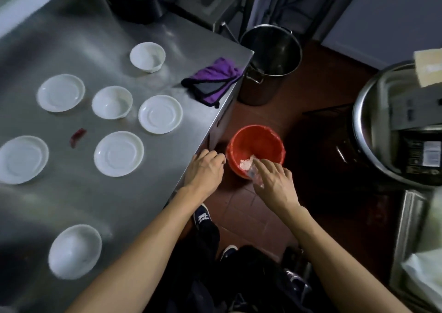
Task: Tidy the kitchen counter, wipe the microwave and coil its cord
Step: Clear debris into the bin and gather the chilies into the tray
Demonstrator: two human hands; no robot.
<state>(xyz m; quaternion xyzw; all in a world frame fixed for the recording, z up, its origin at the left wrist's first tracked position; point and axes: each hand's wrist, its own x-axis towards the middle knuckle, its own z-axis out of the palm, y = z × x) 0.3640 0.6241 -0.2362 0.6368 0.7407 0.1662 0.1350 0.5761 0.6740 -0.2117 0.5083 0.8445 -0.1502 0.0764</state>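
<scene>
Head cam, looking down at the corner of a steel bench (pixel 71 193). The right hand (pixel 275 181) is out over a red bin (pixel 241 143) on the floor beside the bench, and its fingers (pixel 259 165) are pinching a bit of clear plastic wrapper (pixel 254 177), crumpled, hanging just above the bin's near rim. There's some pale crumpled stuff already inside the bin, just past the fingertips. The left hand (pixel 205 166) rests on the bench edge right next to the bin, fingers curled over the edge, holding nothing as far as I can see.

On the bench: four white saucers and three small white bowls spread around, e.g. a saucer (pixel 118 153) nearest the left hand and a bowl (pixel 147 56) toward the back. A small red scrap (pixel 77 137) lies between the saucers, well away from both hands. A purple cloth (pixel 212 80) sits at the far bench corner, part hanging over the edge. A steel stockpot (pixel 270 64) stands on the floor behind the bin.
</scene>
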